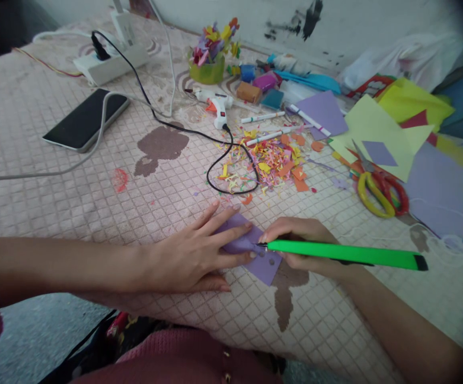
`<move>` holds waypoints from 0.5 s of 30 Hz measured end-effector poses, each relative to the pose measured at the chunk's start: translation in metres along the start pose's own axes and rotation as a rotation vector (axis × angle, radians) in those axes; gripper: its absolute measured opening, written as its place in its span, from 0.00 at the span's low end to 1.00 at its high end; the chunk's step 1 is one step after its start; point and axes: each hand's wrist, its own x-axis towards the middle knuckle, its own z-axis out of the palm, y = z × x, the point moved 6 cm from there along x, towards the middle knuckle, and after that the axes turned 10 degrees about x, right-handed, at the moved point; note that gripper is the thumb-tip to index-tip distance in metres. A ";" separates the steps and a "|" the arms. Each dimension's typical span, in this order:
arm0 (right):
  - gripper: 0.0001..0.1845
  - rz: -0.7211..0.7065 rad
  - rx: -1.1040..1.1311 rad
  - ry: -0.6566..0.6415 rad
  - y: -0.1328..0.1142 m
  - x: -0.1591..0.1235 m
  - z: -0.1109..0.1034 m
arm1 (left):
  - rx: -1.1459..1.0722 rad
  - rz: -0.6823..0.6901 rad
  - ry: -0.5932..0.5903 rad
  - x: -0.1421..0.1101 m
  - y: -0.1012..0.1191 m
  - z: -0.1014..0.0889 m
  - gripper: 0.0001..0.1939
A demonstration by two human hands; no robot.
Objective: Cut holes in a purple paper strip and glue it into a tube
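Note:
A small piece of purple foam sheet or paper (269, 273) lies on the quilted table cover near its front edge. Over its left part my left hand (199, 248) is spread flat, fingers apart, pressing it down. My right hand (305, 234) is closed around a hole punch (347, 253) with a long bright green handle and a black end. Its dark metal tip touches the purple piece just beyond my left fingertips. Small round dark holes show in the piece beside the tip. The right fingers are partly hidden behind the green handle.
Beyond my hands lie colourful scraps (275, 160), a white glue gun (219, 106) with a looped black cord, and markers (263, 117). Scissors (375, 194) rest at right by coloured sheets (391, 133). A phone (85, 120), power strip (111, 64) and flower-filled bowl (207, 72) stand further back.

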 end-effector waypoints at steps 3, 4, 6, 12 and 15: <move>0.10 0.007 0.001 -0.001 0.001 -0.001 0.001 | 0.008 -0.003 -0.006 0.000 0.000 -0.001 0.28; 0.10 0.009 0.004 -0.004 0.001 -0.001 0.001 | 0.007 -0.005 -0.005 0.000 0.000 -0.002 0.28; 0.10 0.007 0.004 -0.007 0.002 -0.002 0.001 | 0.003 -0.009 -0.007 0.000 0.000 -0.001 0.28; 0.10 -0.019 -0.017 0.000 0.001 -0.001 0.001 | -0.020 -0.002 0.005 -0.001 0.000 0.001 0.29; 0.10 -0.026 -0.024 0.012 -0.001 -0.001 0.002 | -0.040 0.006 -0.008 -0.001 0.000 0.001 0.29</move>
